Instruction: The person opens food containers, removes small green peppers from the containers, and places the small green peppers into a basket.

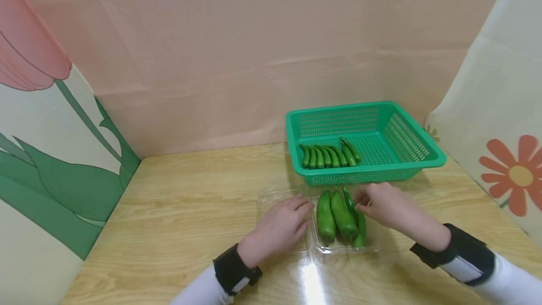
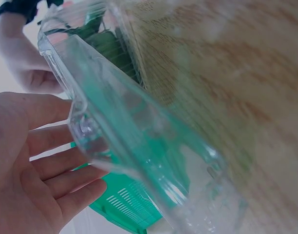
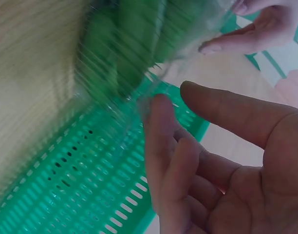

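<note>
Left hand: [image 1: 279, 225] lower centre of the head view, fingers extended and spread, over the clear lid [image 1: 271, 196].
Right hand: [image 1: 387, 204] lower right of centre, fingers loosely bent, thumb apart, gripping nothing, beside the peppers.
Peppers: [image 1: 344, 218] lying side by side in the clear box [image 1: 345, 250], right of the lid.
Basket: [image 1: 417, 163] green, right of centre, behind the box, with smaller peppers [image 1: 328, 156] in a row.

No lettering can be read.
Across the head view, none is legible on the green basket [image 1: 377, 149] at three o'clock, the clear container [image 1: 338, 250] at five, or the right wrist strap [image 1: 461, 251] at four.
</note>
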`<state>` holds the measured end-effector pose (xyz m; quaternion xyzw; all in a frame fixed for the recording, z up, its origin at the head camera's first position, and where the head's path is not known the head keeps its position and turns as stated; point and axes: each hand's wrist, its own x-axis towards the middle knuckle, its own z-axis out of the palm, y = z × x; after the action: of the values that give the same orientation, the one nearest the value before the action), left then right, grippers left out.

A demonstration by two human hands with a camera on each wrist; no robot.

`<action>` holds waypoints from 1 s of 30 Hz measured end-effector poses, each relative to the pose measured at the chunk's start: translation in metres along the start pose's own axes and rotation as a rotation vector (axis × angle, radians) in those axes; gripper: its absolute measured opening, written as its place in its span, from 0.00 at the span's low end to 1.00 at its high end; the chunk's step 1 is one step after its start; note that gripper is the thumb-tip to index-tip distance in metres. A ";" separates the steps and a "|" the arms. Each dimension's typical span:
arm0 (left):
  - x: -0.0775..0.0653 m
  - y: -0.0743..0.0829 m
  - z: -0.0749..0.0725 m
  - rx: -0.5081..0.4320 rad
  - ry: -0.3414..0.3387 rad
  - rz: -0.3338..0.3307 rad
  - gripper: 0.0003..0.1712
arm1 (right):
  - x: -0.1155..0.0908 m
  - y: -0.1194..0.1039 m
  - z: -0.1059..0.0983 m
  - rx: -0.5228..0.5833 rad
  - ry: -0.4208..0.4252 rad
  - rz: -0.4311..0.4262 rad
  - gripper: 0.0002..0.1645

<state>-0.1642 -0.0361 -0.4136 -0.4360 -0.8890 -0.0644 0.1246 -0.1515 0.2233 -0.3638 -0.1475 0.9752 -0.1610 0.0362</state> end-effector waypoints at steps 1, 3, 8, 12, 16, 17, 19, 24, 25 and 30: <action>0.000 0.000 0.000 0.002 -0.001 -0.001 0.24 | 0.000 0.000 0.001 -0.003 -0.003 0.010 0.08; 0.000 0.000 0.000 0.005 -0.003 -0.002 0.25 | -0.001 0.001 0.004 -0.009 -0.009 0.030 0.08; -0.001 0.000 0.000 -0.004 -0.005 -0.001 0.25 | 0.001 0.003 0.008 -0.022 0.010 0.034 0.09; 0.000 0.000 -0.001 -0.013 -0.004 -0.002 0.25 | 0.003 0.004 0.010 -0.033 0.033 0.020 0.09; 0.000 0.000 -0.002 -0.007 -0.006 -0.003 0.25 | 0.004 0.007 0.013 -0.055 0.048 0.015 0.08; 0.000 0.000 -0.002 -0.006 -0.007 -0.004 0.25 | 0.004 0.007 0.014 -0.062 0.050 0.017 0.07; 0.000 0.000 -0.002 -0.005 -0.008 -0.004 0.25 | 0.004 0.008 0.014 -0.077 0.048 0.027 0.07; 0.000 0.000 -0.001 0.002 -0.007 -0.004 0.24 | 0.004 0.008 0.014 -0.088 0.038 0.036 0.08; 0.000 0.000 0.000 0.003 -0.006 -0.004 0.24 | 0.004 0.008 0.014 -0.085 0.034 0.038 0.08; 0.000 0.000 0.000 0.000 -0.001 -0.002 0.24 | 0.003 0.008 0.016 -0.053 0.000 0.051 0.11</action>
<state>-0.1643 -0.0356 -0.4137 -0.4351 -0.8895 -0.0645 0.1240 -0.1550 0.2245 -0.3811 -0.1237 0.9825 -0.1341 0.0361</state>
